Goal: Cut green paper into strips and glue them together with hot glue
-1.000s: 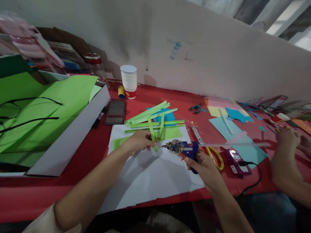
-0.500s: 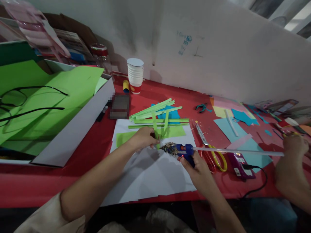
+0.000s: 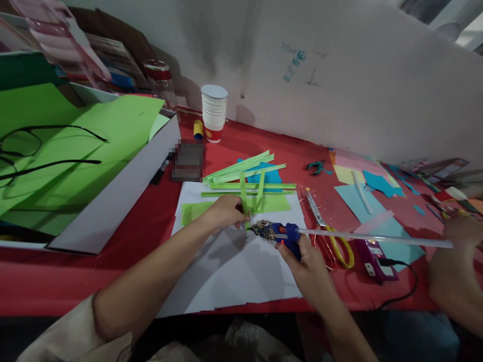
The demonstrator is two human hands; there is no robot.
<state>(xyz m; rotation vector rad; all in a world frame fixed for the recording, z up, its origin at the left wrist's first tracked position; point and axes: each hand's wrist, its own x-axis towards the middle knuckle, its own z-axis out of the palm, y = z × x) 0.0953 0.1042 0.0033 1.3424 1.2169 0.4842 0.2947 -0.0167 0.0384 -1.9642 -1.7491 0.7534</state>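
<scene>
My left hand is closed on a folded green paper strip, which stands up from its fingertips in a V shape. My right hand grips a blue glue gun, its nozzle pointing left at the strip's lower end by my left fingertips. A small red light glows on the gun, and a long clear glue stick sticks out of its back. Under both hands lie white paper sheets. More green strips lie beyond, partly over a blue paper piece.
Scissors with yellow and red handles and a purple power socket lie to the right. A box wall bounds the left, with glasses on green paper. Paper cups stand behind. Another person's hand is at far right.
The view has shifted slightly. My hands keep nearly the same pose, with the nozzle still at the strip. The other person's hand at the right has moved a little.
</scene>
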